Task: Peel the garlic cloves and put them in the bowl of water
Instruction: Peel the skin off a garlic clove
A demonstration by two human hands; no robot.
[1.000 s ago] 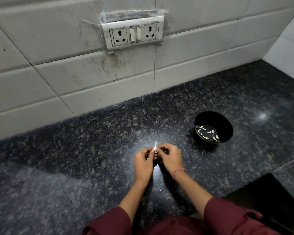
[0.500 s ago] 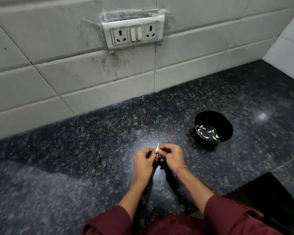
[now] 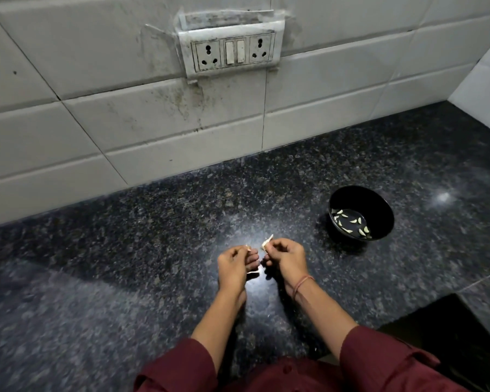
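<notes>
At lower centre, over the worktop, the left hand pinches a skin scrap and the right hand pinches the garlic clove, the two hands just apart. Check that no skin clings, then lower it gently into the black bowl at middle right, which holds peeled cloves.

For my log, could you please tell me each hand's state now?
Left hand: pinches a small pale peel scrap.
Right hand: pinches a pale garlic piece.

left hand pinched peel scrap | right hand pinched garlic clove | bowl held peeled cloves, apart to the right on counter
</notes>
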